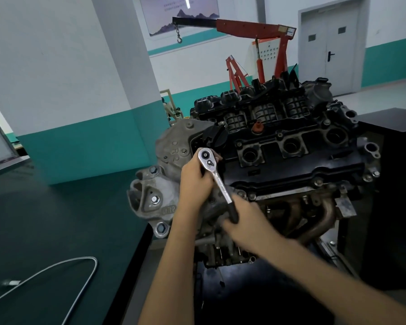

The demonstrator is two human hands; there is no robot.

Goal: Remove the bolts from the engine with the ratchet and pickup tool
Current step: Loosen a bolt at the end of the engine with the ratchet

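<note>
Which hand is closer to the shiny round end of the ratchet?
Left. The left hand cups the ratchet just under its round head; the right hand grips the black handle at the other end.

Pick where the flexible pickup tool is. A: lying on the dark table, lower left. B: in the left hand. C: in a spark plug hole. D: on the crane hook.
A: the pickup tool lies bent on the dark table, and both the left hand and right hand hold the ratchet.
</note>
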